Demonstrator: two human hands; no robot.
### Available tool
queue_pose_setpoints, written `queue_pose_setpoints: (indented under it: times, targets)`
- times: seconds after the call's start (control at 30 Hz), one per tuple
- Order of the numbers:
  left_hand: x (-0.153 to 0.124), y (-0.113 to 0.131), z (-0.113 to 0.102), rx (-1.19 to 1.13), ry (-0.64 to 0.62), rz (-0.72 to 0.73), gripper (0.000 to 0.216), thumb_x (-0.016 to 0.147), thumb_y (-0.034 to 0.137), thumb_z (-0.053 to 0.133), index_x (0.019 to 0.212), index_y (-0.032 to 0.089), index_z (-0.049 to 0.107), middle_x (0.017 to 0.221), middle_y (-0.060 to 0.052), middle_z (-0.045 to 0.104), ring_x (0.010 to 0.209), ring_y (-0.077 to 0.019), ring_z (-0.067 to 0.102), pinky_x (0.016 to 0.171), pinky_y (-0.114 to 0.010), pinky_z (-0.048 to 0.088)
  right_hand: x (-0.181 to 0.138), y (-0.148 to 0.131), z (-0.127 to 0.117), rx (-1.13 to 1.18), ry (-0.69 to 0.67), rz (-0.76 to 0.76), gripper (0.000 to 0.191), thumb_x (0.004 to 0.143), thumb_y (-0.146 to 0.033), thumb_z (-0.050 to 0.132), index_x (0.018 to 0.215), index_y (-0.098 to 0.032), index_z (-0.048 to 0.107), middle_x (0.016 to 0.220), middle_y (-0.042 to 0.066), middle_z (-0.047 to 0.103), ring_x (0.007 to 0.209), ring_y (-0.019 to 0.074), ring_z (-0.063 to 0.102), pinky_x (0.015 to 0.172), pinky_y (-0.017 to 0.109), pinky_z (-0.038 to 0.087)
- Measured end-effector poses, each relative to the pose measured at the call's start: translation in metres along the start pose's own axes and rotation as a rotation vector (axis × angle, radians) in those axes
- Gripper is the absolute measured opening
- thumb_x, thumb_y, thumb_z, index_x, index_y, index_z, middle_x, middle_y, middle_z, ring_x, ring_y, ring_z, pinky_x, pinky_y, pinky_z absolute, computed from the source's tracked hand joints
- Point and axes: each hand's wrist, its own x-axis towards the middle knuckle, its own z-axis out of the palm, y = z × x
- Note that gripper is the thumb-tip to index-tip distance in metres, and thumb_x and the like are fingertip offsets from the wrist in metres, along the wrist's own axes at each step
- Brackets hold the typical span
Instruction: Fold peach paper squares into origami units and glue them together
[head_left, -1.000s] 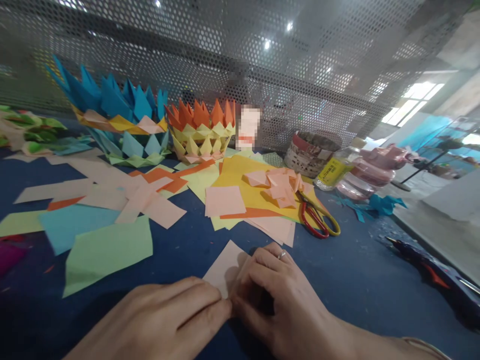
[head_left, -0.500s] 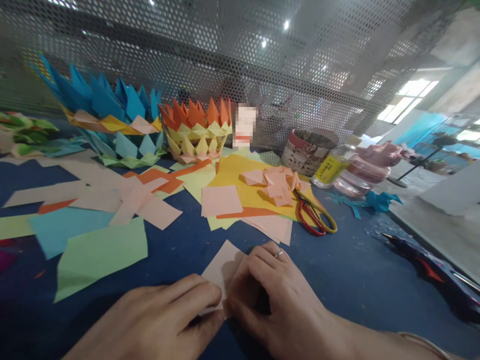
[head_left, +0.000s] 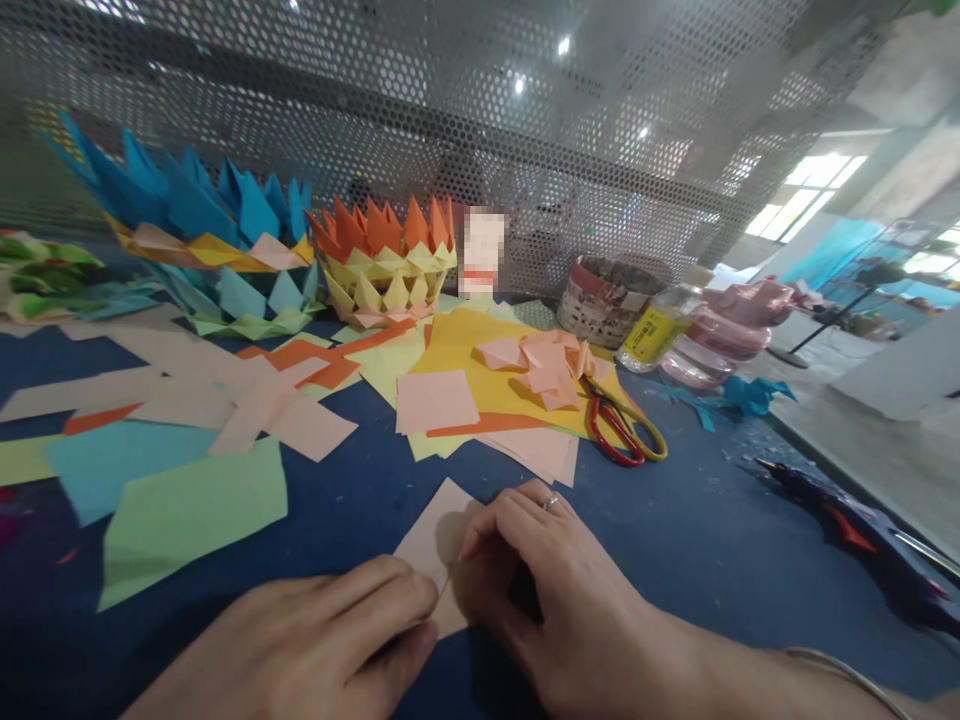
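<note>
A pale pink square of paper (head_left: 441, 530) lies at the front of the table with one corner pointing away from me. My left hand (head_left: 352, 625) pinches its left side between thumb and fingers. Opposite it, my right hand (head_left: 536, 580), with a ring on one finger, has its fingers curled down onto the right side of the same sheet. A raised edge of the paper shows between the two hands. The fingertips of my right hand and the lower part of the sheet are partly hidden.
Beyond my hands are pink paper squares (head_left: 437, 402), folded pink pieces (head_left: 551, 368) and scissors (head_left: 626, 425). Loose strips and a green sheet (head_left: 195, 515) lie left. Paper crowns (head_left: 382, 260) stand behind. A glue gun (head_left: 847, 530), bottle (head_left: 656, 330) and tub (head_left: 600, 300) are right.
Both hands stay on the pink paper. An edge of the sheet now stands up between them, and the right fingertips have shifted slightly. The whole view has moved a little.
</note>
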Motion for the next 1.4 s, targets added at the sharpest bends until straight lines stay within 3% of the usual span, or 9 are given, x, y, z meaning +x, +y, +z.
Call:
queue_pose_setpoints:
  times: [0.3, 0.57, 0.73, 0.83, 0.9, 0.97, 1.1, 1.2, 1.4]
  targets:
    - [0.001, -0.001, 0.003, 0.022, 0.041, 0.033, 0.048, 0.114, 0.022, 0.024, 0.078, 0.022, 0.056, 0.084, 0.000, 0.066, 0.070, -0.0134, 0.059, 0.053, -0.032, 0.034, 0.002, -0.010, 0.008, -0.066, 0.007, 0.141, 0.021, 0.083, -0.019, 0.075, 0.093, -0.023, 0.057, 0.100, 0.002, 0.070, 0.095, 0.0252, 0.058, 0.084, 0.041, 0.039]
    - [0.009, 0.000, -0.005, -0.079, -0.022, -0.004, 0.044, 0.114, 0.018, 0.027, 0.091, 0.022, 0.063, 0.079, 0.003, 0.063, 0.064, -0.0110, 0.058, 0.051, -0.030, 0.033, 0.000, -0.003, -0.004, 0.032, -0.040, 0.082, 0.032, 0.080, -0.001, 0.067, 0.102, -0.023, 0.060, 0.100, 0.000, 0.071, 0.093, 0.0211, 0.059, 0.086, 0.039, 0.041]
    - [0.011, -0.004, -0.017, -0.097, -0.037, 0.074, 0.040, 0.104, 0.009, 0.033, 0.081, 0.022, 0.063, 0.081, 0.001, 0.065, 0.067, -0.0133, 0.059, 0.050, -0.027, 0.037, 0.000, -0.001, -0.011, 0.064, -0.078, 0.055, 0.048, 0.072, 0.010, 0.061, 0.107, -0.022, 0.062, 0.102, 0.001, 0.068, 0.100, 0.0221, 0.060, 0.089, 0.038, 0.044]
    - [0.006, -0.010, -0.026, -0.050, -0.086, 0.044, 0.039, 0.091, 0.003, 0.037, 0.102, 0.023, 0.069, 0.108, -0.005, 0.074, 0.097, -0.0181, 0.070, 0.075, -0.024, 0.056, 0.000, 0.001, -0.012, 0.053, -0.088, 0.047, 0.044, 0.073, 0.009, 0.060, 0.105, -0.022, 0.063, 0.099, 0.002, 0.067, 0.099, 0.0231, 0.059, 0.088, 0.038, 0.044]
    - [0.003, -0.014, -0.030, 0.075, -0.136, -0.007, 0.060, 0.082, -0.002, 0.039, 0.131, 0.024, 0.063, 0.138, -0.006, 0.068, 0.127, -0.0225, 0.063, 0.102, -0.033, 0.056, -0.001, 0.001, -0.012, 0.040, -0.096, 0.050, 0.048, 0.070, 0.010, 0.059, 0.106, -0.022, 0.063, 0.099, 0.002, 0.067, 0.099, 0.0234, 0.059, 0.088, 0.038, 0.044]
    - [0.005, -0.019, -0.033, 0.101, -0.128, 0.020, 0.075, 0.073, -0.001, 0.039, 0.141, 0.026, 0.058, 0.146, -0.004, 0.063, 0.134, -0.0226, 0.059, 0.110, -0.037, 0.053, 0.000, 0.001, -0.012, 0.036, -0.100, 0.047, 0.052, 0.067, 0.011, 0.058, 0.107, -0.022, 0.063, 0.099, 0.002, 0.068, 0.099, 0.0234, 0.059, 0.088, 0.038, 0.044]
    - [0.019, -0.025, -0.038, 0.017, -0.114, 0.010, 0.060, 0.075, -0.004, 0.039, 0.118, 0.029, 0.065, 0.138, 0.001, 0.067, 0.130, -0.0173, 0.060, 0.111, -0.033, 0.050, 0.000, 0.000, -0.012, 0.052, -0.079, 0.021, 0.049, 0.068, 0.012, 0.057, 0.103, -0.022, 0.064, 0.092, 0.000, 0.069, 0.093, 0.0210, 0.060, 0.085, 0.035, 0.045]
    - [0.029, -0.026, -0.043, -0.087, -0.167, 0.072, 0.041, 0.087, -0.005, 0.039, 0.096, 0.026, 0.065, 0.120, -0.001, 0.072, 0.115, -0.0156, 0.065, 0.096, -0.026, 0.053, 0.000, 0.001, -0.009, 0.073, -0.036, -0.016, 0.043, 0.070, 0.012, 0.058, 0.097, -0.021, 0.064, 0.085, -0.002, 0.069, 0.086, 0.0185, 0.061, 0.083, 0.033, 0.044]
    - [0.025, -0.021, -0.045, -0.401, -0.256, -0.030, 0.032, 0.098, 0.002, 0.046, 0.094, 0.026, 0.065, 0.090, 0.003, 0.069, 0.088, -0.0136, 0.065, 0.082, -0.027, 0.049, -0.003, 0.006, -0.006, 0.028, 0.026, -0.199, 0.033, 0.082, 0.008, 0.058, 0.085, -0.023, 0.070, 0.091, 0.000, 0.070, 0.088, 0.0168, 0.064, 0.085, 0.033, 0.046]
